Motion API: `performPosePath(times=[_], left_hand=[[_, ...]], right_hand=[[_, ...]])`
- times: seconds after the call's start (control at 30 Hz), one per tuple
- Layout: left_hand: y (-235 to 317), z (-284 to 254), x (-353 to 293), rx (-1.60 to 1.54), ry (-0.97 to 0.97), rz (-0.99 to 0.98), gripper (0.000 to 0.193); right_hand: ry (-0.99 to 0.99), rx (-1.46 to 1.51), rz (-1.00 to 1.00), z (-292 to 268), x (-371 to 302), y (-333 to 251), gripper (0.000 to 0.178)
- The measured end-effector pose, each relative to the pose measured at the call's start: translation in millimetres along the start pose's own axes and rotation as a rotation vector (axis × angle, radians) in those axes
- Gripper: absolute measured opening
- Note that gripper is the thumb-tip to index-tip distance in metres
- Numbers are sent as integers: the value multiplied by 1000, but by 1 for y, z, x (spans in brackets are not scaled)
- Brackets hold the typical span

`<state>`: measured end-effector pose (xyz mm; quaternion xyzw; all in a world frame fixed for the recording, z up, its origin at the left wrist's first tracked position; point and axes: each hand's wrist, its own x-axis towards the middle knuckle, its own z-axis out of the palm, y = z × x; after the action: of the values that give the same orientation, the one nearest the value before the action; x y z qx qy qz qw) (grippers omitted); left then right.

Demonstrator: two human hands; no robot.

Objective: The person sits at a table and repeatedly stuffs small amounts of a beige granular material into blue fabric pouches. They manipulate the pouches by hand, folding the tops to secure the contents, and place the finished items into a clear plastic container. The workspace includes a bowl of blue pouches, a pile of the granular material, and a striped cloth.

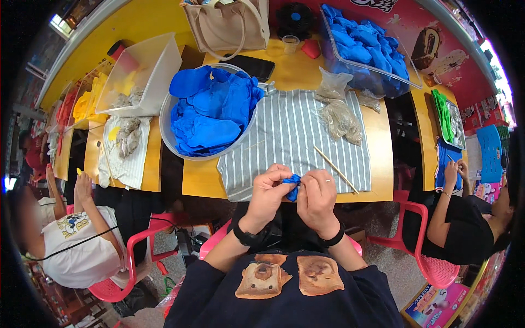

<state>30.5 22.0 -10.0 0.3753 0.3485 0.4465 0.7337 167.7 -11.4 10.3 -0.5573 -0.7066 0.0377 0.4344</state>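
Observation:
Close to the table's front edge, my left hand [266, 191] and my right hand [317, 201] pinch a small blue fabric piece [293, 192] between them. Fingertips hide part of it. Beneath and beyond them spreads a grey-and-white striped cloth [284, 128]. A thin wooden stick [336, 170] lies on this cloth, to the right of my right hand. Further back rest clear plastic bags of brownish loose filling [342, 121]. Flat blue fabric pieces [210, 109] fill a round tub [165, 131] at the left.
A clear bin [383, 76] of plump blue pieces stands back right. Behind the tub are a dark phone [252, 66] and a beige tote bag [229, 30]. A small fan [295, 19] and a cup [290, 44] sit nearby. People work at tables on both sides.

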Motion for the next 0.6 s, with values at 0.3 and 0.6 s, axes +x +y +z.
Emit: performPosePath(times=[0.3,0.6], left_hand=[[20,15,-25,7,-492,-120,15],[17,6,-17,-134,-282,-232,16]], right_hand=[[-107,206,-31,-17,18,10,11],[-72,542,307,-29,-4,1,13]])
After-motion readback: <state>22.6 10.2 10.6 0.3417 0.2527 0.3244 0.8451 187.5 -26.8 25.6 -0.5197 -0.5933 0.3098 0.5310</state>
